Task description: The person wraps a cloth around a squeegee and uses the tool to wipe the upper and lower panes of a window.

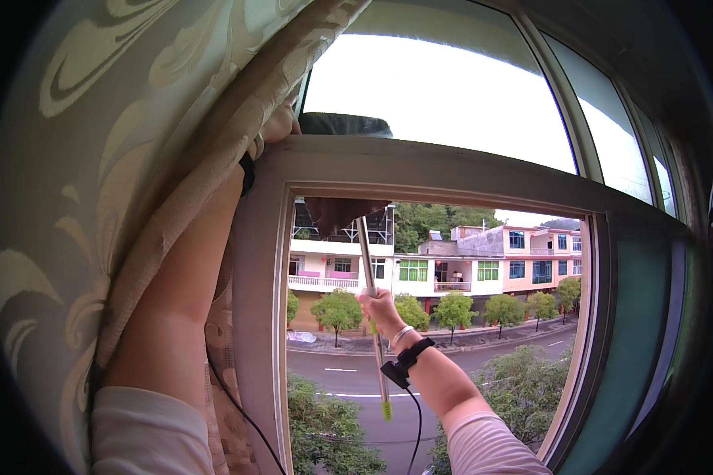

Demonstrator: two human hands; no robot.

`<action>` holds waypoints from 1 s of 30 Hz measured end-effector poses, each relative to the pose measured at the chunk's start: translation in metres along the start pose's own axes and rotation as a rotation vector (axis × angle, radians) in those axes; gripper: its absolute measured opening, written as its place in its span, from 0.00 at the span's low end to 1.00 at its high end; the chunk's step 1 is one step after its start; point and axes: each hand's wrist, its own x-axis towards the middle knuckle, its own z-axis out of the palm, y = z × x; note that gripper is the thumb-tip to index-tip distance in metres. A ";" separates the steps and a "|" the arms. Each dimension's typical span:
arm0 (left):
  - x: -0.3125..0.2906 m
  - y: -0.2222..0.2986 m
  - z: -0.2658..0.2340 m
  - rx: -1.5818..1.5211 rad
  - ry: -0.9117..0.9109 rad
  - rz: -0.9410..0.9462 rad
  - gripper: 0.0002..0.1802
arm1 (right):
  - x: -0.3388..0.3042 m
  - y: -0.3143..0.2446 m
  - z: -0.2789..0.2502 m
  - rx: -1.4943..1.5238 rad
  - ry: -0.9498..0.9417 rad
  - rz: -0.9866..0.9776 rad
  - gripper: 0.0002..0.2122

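Note:
My right hand (383, 310) reaches out through the open window and is closed round the pole of a mop (364, 245). The pole stands nearly upright, with a bright green grip at its lower end. At its top is a dark brown cloth head (341, 215), partly hidden by the window's upper rail. My left hand (280, 125) is raised at the upper left corner of the window frame (436, 162), gripping it. The curtain partly covers this hand, and some of its fingers are hidden. Through the upper pane shows a dark shape; I cannot tell what it is.
A patterned curtain (71, 214) hangs over my left arm. Upper glass panes (467, 87) and a green-tinted sliding pane (638, 317) flank the opening. Thin black cables run from the wrists. Outside, far below, lie a road (444, 380), trees (337, 310) and buildings (523, 253).

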 end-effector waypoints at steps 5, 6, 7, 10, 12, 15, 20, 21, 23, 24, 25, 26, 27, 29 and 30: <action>0.010 0.024 0.008 -0.067 -0.018 0.074 0.32 | -0.008 0.002 0.071 0.245 -0.011 0.050 0.08; 0.029 -0.026 0.025 0.207 -0.024 0.098 0.34 | -0.007 0.000 0.094 0.250 -0.063 0.064 0.08; 0.027 -0.015 0.024 0.207 -0.027 0.108 0.34 | -0.001 -0.004 0.092 0.274 -0.038 0.042 0.08; 0.000 0.031 -0.001 -0.080 -0.021 0.047 0.36 | -0.006 0.003 0.087 0.283 0.010 0.022 0.09; 0.009 0.016 0.005 -0.029 -0.033 0.029 0.36 | -0.023 0.023 0.087 0.257 0.014 0.013 0.09; 0.008 0.022 0.007 -0.091 -0.034 -0.008 0.37 | -0.038 0.050 0.076 0.193 0.067 0.022 0.09; 0.024 -0.007 0.019 0.297 0.005 0.081 0.38 | -0.010 0.015 0.093 0.266 0.028 0.018 0.09; 0.015 0.030 0.006 0.038 -0.042 0.027 0.34 | -0.003 0.013 0.077 0.265 0.060 0.006 0.09; 0.005 0.036 -0.004 -0.199 -0.091 -0.060 0.30 | 0.005 0.018 0.075 0.217 0.052 -0.047 0.09; 0.012 0.022 0.002 -0.177 -0.124 -0.049 0.23 | -0.001 0.025 0.077 0.233 0.035 -0.044 0.09; 0.013 0.018 0.003 -0.157 -0.157 -0.036 0.17 | -0.007 0.037 0.075 0.232 0.031 -0.043 0.09; 0.013 0.014 0.004 -0.157 -0.156 -0.039 0.17 | -0.014 0.049 0.072 0.242 0.008 -0.021 0.09; 0.009 0.017 0.003 -0.071 -0.132 0.034 0.13 | -0.020 0.057 0.067 0.252 -0.007 0.000 0.09; 0.003 0.025 -0.001 0.012 -0.107 0.111 0.11 | -0.020 0.067 0.056 0.256 -0.002 0.007 0.09; 0.002 0.028 -0.004 0.039 -0.125 0.109 0.11 | -0.017 0.066 0.052 0.243 0.004 0.003 0.10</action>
